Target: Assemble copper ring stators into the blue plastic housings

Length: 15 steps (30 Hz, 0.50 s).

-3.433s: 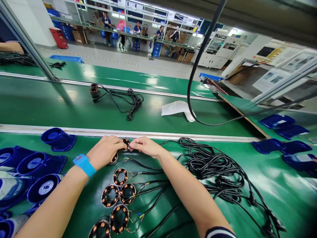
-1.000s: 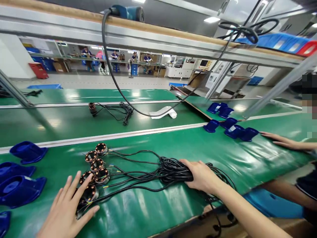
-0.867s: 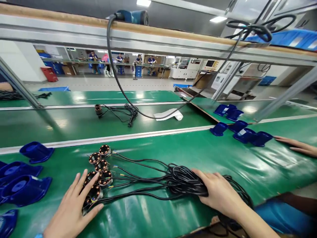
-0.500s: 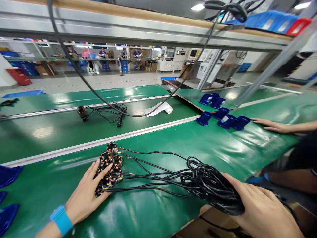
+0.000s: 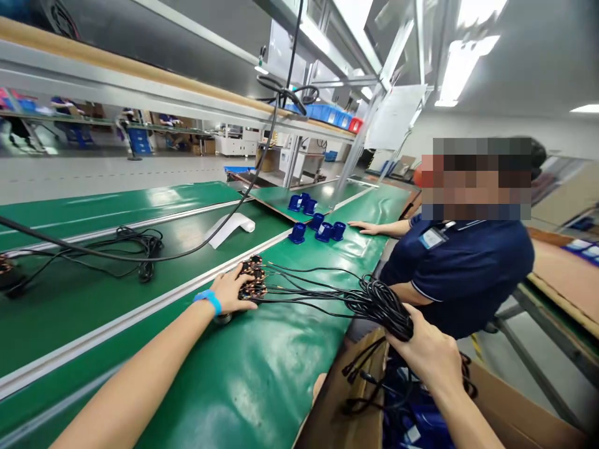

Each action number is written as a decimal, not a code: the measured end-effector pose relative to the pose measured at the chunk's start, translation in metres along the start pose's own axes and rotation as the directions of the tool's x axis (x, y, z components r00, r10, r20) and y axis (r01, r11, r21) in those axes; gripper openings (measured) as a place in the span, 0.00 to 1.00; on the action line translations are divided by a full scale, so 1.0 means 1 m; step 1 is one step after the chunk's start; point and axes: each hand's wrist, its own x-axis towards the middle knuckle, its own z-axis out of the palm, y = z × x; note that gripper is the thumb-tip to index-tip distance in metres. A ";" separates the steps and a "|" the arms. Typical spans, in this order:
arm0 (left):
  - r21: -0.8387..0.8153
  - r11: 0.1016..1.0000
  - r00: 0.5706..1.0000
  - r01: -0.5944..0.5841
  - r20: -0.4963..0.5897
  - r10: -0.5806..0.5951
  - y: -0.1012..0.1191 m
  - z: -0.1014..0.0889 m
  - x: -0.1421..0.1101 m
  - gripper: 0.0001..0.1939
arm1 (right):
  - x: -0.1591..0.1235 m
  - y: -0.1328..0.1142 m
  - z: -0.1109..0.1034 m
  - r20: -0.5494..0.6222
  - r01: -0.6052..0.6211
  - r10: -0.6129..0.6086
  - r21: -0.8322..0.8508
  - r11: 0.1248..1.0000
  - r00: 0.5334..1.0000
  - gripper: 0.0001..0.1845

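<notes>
A cluster of copper-wound coils (image 5: 253, 282) lies on the green bench (image 5: 243, 380), and my left hand (image 5: 230, 293), with a blue wristband, rests against it, fingers curled round the near coils. Black cables run from the coils to a thick bundle (image 5: 381, 304). My right hand (image 5: 430, 352) is closed on that bundle, holding it past the bench's near edge, above a cardboard box (image 5: 515, 405). Loose cable ends hang down into the box.
A person in a dark blue shirt (image 5: 463, 268) stands close on the right, one hand flat on the bench by several blue plastic housings (image 5: 318, 227). A white sheet (image 5: 229, 227) and another cable coil (image 5: 140, 246) lie on the middle belt. A black hose (image 5: 262, 156) hangs overhead.
My view has swung right, bringing the neighbouring person in. My right hand has drawn the cable bundle off the bench edge over the box. My left hand has stayed on the coils.
</notes>
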 end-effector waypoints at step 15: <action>-0.110 0.986 0.974 0.125 -0.176 -0.143 -0.030 0.045 -0.176 0.36 | 0.107 -0.328 0.005 -0.360 0.767 -0.699 0.472 0.435 0.618 0.18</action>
